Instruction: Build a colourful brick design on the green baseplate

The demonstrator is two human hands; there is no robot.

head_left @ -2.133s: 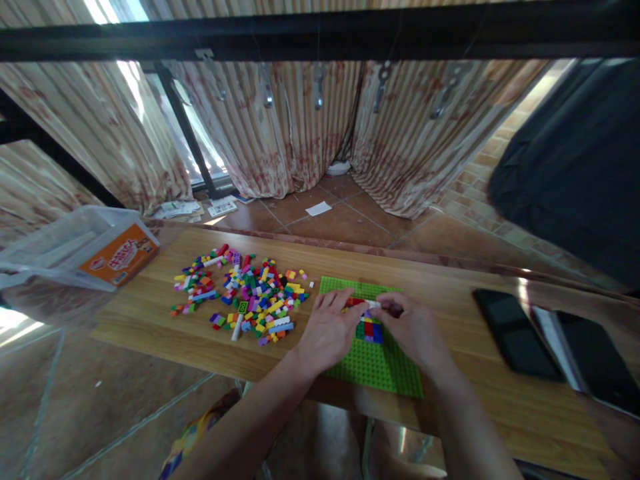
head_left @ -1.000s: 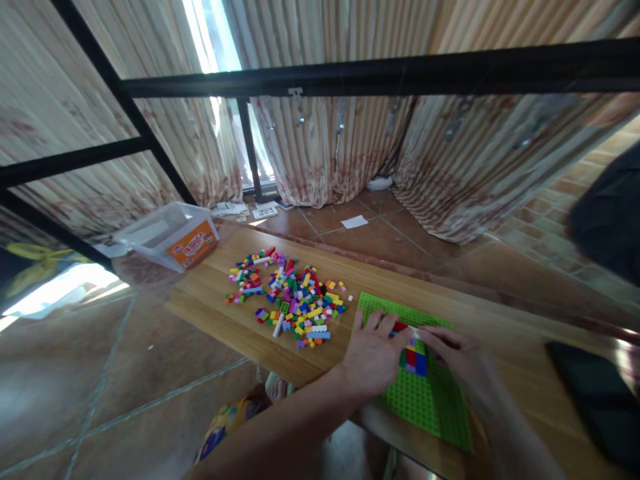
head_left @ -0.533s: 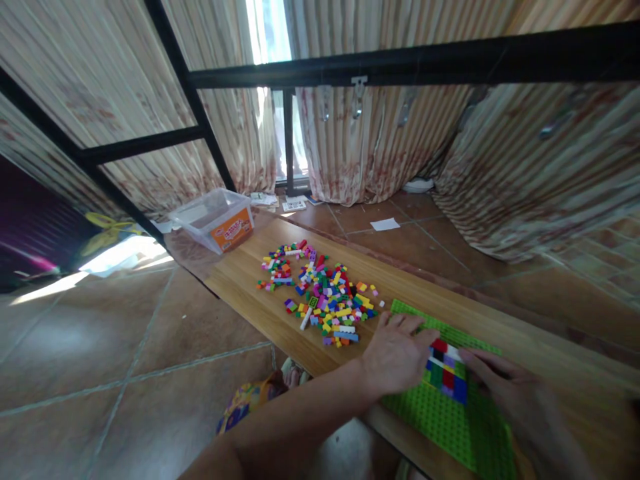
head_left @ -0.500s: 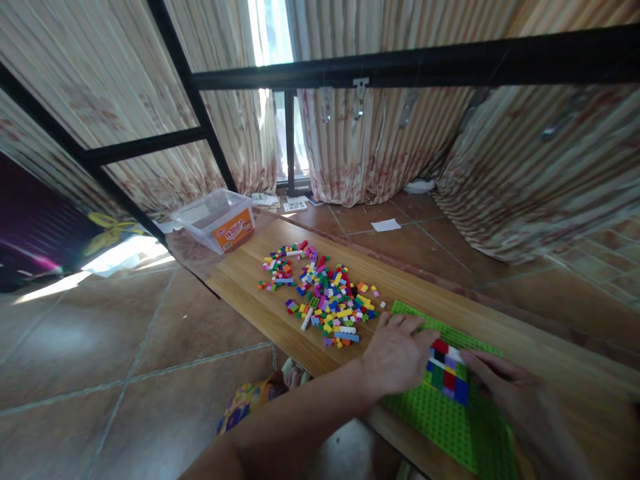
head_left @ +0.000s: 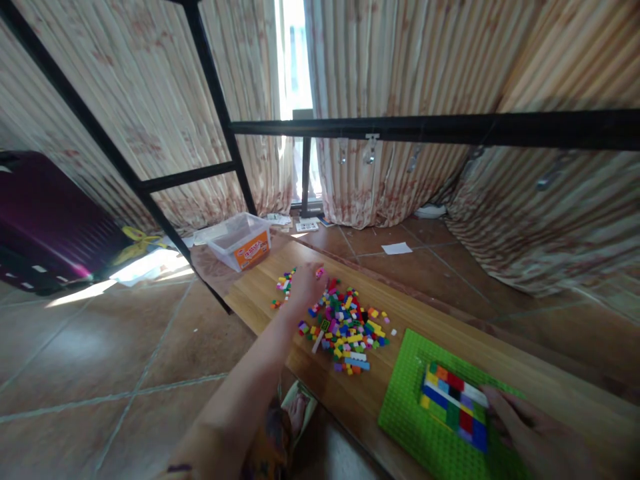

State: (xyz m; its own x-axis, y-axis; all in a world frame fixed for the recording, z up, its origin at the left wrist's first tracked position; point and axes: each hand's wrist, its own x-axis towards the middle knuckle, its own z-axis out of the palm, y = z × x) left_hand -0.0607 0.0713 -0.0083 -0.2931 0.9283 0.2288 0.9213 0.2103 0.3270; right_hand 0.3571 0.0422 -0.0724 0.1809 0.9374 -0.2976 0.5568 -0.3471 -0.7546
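My left hand (head_left: 307, 287) is over the far left part of a loose pile of toy building bricks (head_left: 353, 323). Its fingers point down among pink and red bricks; they are mostly hidden, and any brick in them cannot be made out. On a green baseplate (head_left: 400, 407) sits a flat block of joined bricks (head_left: 453, 403) in red, blue, yellow, green, orange and purple. My right hand (head_left: 515, 420) is closed at the right end of a white brick (head_left: 475, 393) along the block's far edge, thumb against it. Its other fingers are partly hidden.
A wooden bench top (head_left: 350, 400) bears the bricks and baseplate. A clear plastic box (head_left: 240, 240) with an orange label stands beyond its left end. A black metal rail (head_left: 425, 128) runs across behind. A dark purple suitcase (head_left: 55, 220) stands on the tiled floor at left.
My left hand has left the block on the baseplate and moved left to the brick pile. My right hand stays at the white brick. The view has turned left.
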